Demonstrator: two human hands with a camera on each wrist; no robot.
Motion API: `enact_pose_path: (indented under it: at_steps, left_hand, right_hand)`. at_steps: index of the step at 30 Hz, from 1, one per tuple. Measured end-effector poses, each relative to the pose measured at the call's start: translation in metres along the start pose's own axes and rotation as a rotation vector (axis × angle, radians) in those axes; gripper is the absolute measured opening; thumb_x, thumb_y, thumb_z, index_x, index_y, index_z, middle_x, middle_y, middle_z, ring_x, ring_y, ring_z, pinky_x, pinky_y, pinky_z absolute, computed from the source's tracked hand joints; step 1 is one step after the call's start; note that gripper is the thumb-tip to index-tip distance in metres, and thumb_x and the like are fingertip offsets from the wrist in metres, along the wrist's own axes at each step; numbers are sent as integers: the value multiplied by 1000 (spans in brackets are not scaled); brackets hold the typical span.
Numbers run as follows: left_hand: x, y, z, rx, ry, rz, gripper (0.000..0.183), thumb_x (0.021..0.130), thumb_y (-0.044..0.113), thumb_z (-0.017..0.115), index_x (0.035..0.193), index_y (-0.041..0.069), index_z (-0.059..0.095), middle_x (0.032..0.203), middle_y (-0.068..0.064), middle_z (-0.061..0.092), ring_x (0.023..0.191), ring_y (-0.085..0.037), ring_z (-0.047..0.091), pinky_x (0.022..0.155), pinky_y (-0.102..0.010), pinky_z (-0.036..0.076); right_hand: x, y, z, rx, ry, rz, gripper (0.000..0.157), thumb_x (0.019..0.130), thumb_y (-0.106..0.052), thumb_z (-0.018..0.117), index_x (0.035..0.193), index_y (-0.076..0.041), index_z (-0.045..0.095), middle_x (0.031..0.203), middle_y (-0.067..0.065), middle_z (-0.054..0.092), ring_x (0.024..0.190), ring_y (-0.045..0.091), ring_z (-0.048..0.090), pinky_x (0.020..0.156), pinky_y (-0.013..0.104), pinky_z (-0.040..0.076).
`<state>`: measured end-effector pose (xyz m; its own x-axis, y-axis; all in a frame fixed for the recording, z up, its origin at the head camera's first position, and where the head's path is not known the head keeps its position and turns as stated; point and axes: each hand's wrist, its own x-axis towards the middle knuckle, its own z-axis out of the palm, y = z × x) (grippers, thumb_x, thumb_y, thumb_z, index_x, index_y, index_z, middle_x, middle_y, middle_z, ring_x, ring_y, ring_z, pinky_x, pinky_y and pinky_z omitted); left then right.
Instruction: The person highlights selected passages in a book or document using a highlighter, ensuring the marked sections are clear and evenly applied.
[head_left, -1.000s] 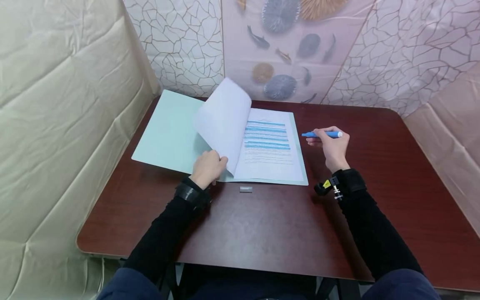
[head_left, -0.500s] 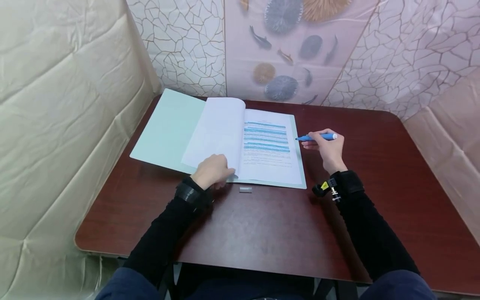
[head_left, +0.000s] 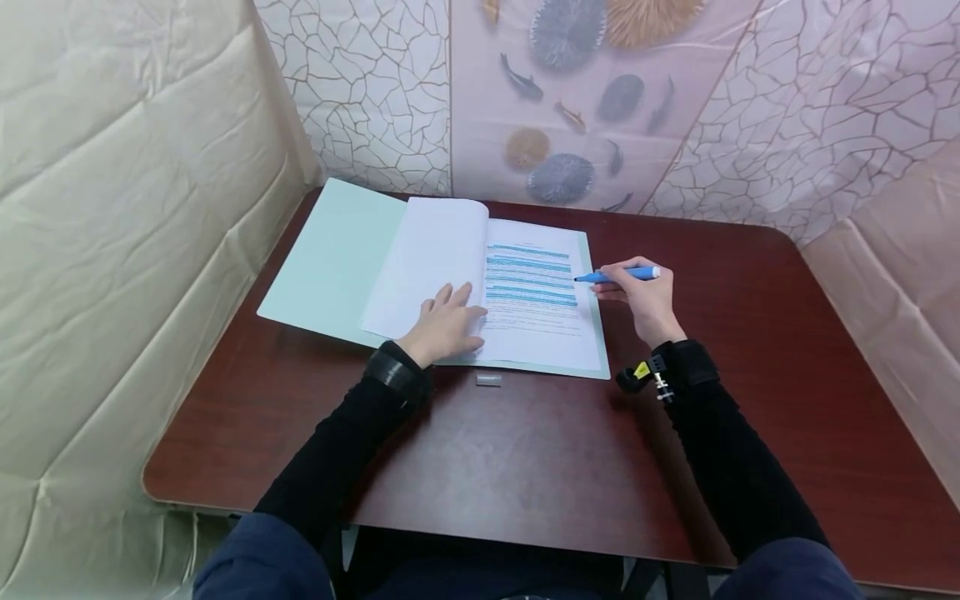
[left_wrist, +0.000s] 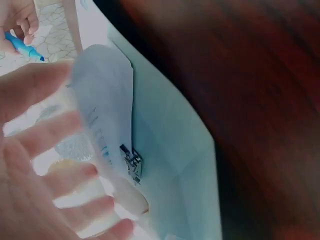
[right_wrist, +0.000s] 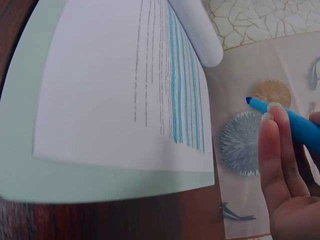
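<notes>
A pale green folder lies spread on the table, with white sheets inside. On its right side a printed page carries several lines marked in blue. The turned sheet lies over to the left, curved at the fold. My left hand rests on this sheet near the fold, fingers spread. Above the right edge of the printed page my right hand holds a blue highlighter, its uncapped tip pointing left. In the right wrist view the highlighter sits between thumb and fingers, tip apart from the paper.
A small grey piece, perhaps a cap or eraser, lies on the brown table just below the folder. A patterned cloth hangs behind the table's far edge. Pale cloth covers the left side.
The lifted sheet has come down flat to the left. My left hand has let go of its edge and spread out on it. My right hand has moved left, bringing the highlighter over the page's edge.
</notes>
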<state>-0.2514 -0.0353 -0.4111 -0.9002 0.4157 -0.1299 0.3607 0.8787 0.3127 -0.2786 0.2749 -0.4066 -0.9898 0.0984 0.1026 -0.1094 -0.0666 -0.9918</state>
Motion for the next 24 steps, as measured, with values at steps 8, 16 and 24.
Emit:
enact_pose_path:
  at_steps: [8, 16, 24]
  left_hand:
    - [-2, -4, 6, -10, -32, -37, 59, 92, 33, 62, 147, 20, 43, 159, -21, 20, 143, -43, 24, 112, -57, 27]
    - [-1, -6, 14, -6, -44, -32, 60, 94, 36, 58, 149, 23, 38, 156, -22, 27, 140, -43, 31, 111, -57, 29]
    - [1, -4, 15, 43, -50, -25, 53, 96, 37, 55, 147, 28, 42, 156, -22, 26, 135, -40, 35, 110, -54, 30]
  right_hand:
    - [2, 0, 11, 43, -53, 8, 24, 86, -13, 72, 96, 7, 64, 85, 11, 75, 70, 20, 73, 76, 34, 59]
    - [1, 5, 30, 49, -98, 10, 28, 84, -13, 74, 100, 7, 63, 88, 15, 75, 70, 19, 73, 74, 32, 59]
    - [1, 10, 52, 7, -150, 2, 21, 85, -13, 73, 96, 4, 65, 82, 9, 75, 71, 19, 74, 74, 34, 59]
